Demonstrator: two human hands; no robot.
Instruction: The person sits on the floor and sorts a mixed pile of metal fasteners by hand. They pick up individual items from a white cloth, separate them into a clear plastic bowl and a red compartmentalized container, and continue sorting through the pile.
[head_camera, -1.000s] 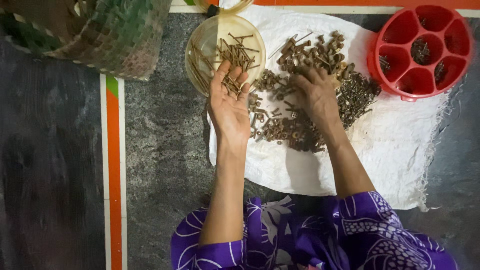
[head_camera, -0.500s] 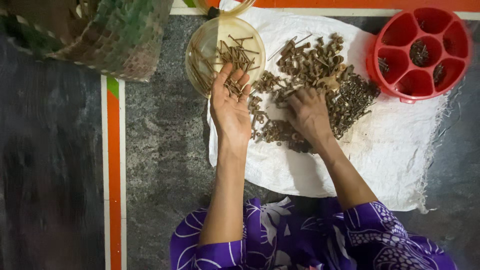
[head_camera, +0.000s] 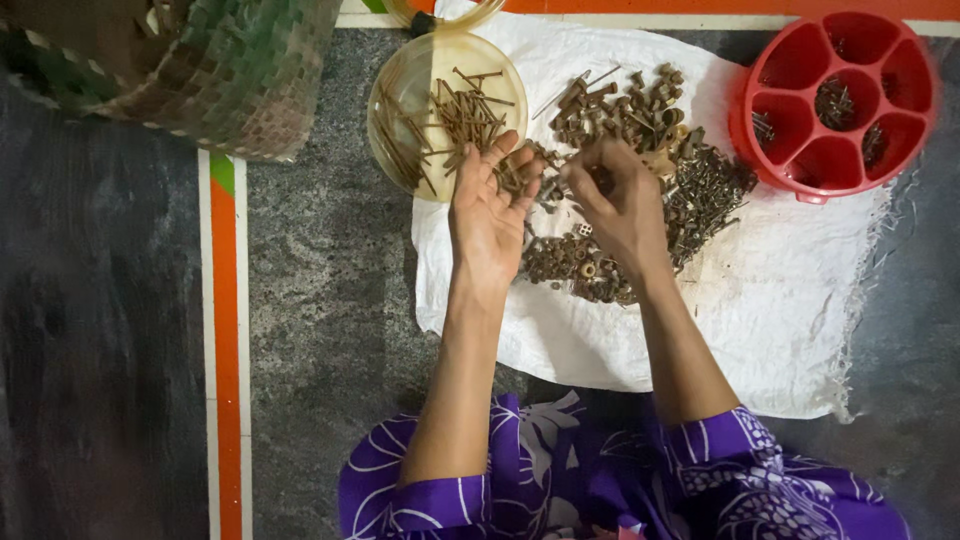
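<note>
The left hand (head_camera: 487, 215) lies palm up, its fingers (head_camera: 500, 152) spread open and gently cupped, with a few rusty nails (head_camera: 512, 176) resting across the fingertips. At its 11 o'clock sits the round clear dish (head_camera: 400, 85) of long nails, just beside the fingertips. The right hand (head_camera: 625, 205) hovers at the left hand's 3 o'clock, fingers (head_camera: 585, 178) curled in and pinched together over something small and dark; what exactly they grip I cannot tell. Beneath and around both hands, a heap of rusty bolts and nuts (head_camera: 640, 130) spreads over the white cloth (head_camera: 780, 300) on the floor. At the heap's 2 o'clock stands a red divided tray (head_camera: 835, 160), touching the cloth's edge. A woven basket (head_camera: 230, 70) sits well apart at 10 o'clock.
</note>
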